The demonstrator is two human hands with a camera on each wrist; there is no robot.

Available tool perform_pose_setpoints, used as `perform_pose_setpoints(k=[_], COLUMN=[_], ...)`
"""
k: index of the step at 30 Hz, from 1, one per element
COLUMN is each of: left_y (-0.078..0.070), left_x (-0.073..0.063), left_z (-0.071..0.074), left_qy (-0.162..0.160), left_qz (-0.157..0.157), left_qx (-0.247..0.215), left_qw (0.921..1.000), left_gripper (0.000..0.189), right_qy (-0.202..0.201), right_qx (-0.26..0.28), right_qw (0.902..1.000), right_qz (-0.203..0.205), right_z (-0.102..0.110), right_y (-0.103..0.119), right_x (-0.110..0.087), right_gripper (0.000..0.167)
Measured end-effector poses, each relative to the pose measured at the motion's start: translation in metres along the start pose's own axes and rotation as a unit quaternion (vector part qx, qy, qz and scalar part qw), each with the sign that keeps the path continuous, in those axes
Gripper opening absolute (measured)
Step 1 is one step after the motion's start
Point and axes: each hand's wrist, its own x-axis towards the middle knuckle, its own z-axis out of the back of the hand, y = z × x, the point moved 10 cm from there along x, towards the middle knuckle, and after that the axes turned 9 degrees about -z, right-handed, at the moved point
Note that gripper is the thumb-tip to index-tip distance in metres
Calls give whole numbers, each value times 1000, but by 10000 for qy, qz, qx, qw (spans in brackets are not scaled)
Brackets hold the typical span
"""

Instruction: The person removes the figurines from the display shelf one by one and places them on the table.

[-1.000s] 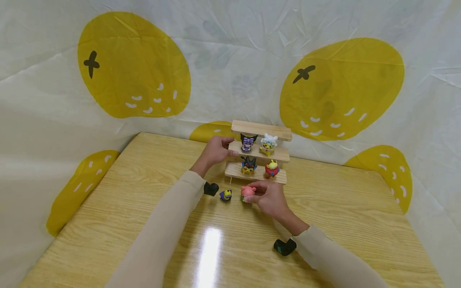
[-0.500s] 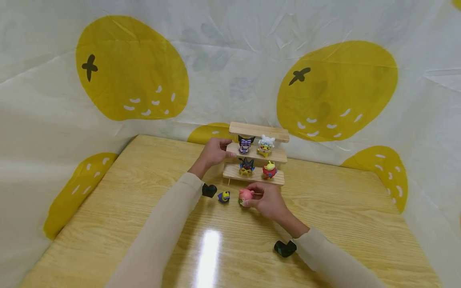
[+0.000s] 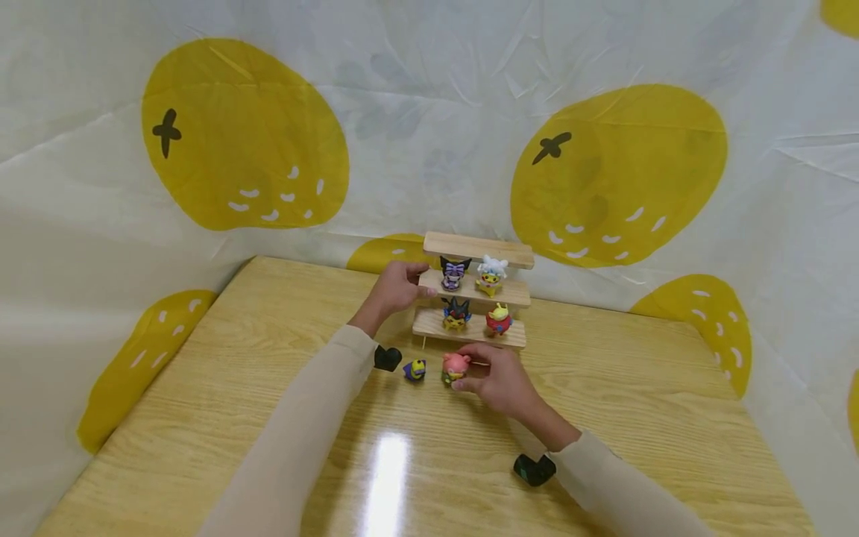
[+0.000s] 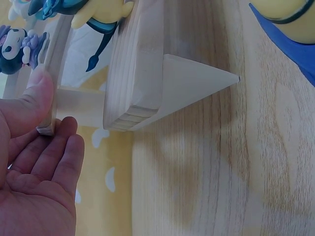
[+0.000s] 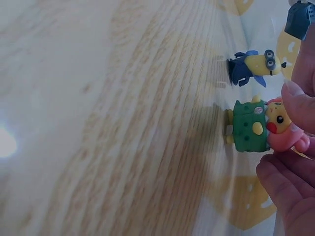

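Observation:
A three-tier wooden shelf (image 3: 479,249) stands at the back of the table. My left hand (image 3: 397,287) grips the left end of its middle board, thumb (image 4: 37,91) on top and fingers below. In front of the shelf, my right hand (image 3: 502,379) holds a toy figurine (image 5: 251,129) with a pink hood, yellow face and green body. Its feet are close to the tabletop, and thumb and fingers are around its hooded head. Just left of it stands a minion figurine (image 3: 414,371) in blue clothing, face-on in the right wrist view.
The middle board carries a black-and-purple figurine (image 3: 454,274) and a white-hooded yellow one (image 3: 492,277). On the lowest board are a black-eared figurine (image 3: 456,315) and a red one with a yellow top (image 3: 499,319). A patterned cloth (image 3: 429,164) hangs behind the table.
The pink-hooded figurine has turned slightly in my right hand, so more of its yellow face shows in the head view. The head view has shifted a little; my left hand stays on the shelf.

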Motion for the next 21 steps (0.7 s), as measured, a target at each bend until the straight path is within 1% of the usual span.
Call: perform_pose_setpoints(k=[2, 7, 12, 15, 18, 21], left_y=[0, 0, 0, -1, -1, 0], left_x=[0, 0, 1, 1, 0, 1], left_z=[0, 1, 0, 0, 0, 0], left_qy=[-4, -13, -17, -12, -9, 2], left_qz=[-6, -24, -42, -31, -15, -30], left_qx=[-21, -20, -24, -36, -46, -97], left_qw=[10000, 10000, 10000, 10000, 10000, 9999], left_gripper=[63, 63, 64, 63, 63, 64], right_qy=[-32, -125, -399, -600, -755, -854], right_qx=[-106, -83, -111, 45, 253, 449], right_qw=[9999, 9997, 9991, 9982, 9968, 9953], right_qz=[-73, -192, -101, -21, 27, -39], right_z=[2, 9, 22, 32, 41, 49], right_y=[-1, -3, 1, 6, 12, 18], right_x=[-1, -3, -11, -18, -24, -28], right_gripper=[44, 44, 44, 42, 36, 30])
